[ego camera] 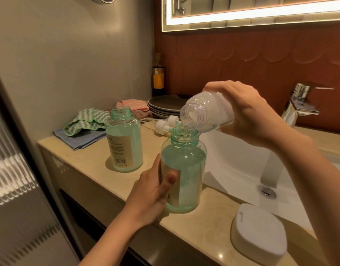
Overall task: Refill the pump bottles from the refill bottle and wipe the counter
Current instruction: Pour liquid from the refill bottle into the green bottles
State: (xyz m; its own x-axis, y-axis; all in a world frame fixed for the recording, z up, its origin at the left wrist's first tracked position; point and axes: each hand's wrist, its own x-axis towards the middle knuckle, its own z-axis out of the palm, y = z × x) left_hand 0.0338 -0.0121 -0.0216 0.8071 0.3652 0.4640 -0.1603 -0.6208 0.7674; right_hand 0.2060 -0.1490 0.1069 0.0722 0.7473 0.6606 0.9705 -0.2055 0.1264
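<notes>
Two green pump bottles stand open on the beige counter (84, 162). My left hand (152, 192) grips the nearer bottle (186, 169) around its labelled lower body. My right hand (242, 110) holds a clear refill bottle (205, 114) tipped on its side, its mouth right over the nearer bottle's neck, with a thin stream of liquid running in. The second green bottle (124, 139) stands untouched further back on the left. Two white pump heads (166, 124) lie on the counter behind the bottles.
Folded cloths lie at the counter's back left: a green-white one (84, 120), a blue one (82, 138) and a pink one (132, 105). Stacked grey plates (165, 104) and a dark bottle (158, 77) stand behind. A white sink (232, 162) with faucet (297, 104) is right; a white soap box (259, 233) sits near the edge.
</notes>
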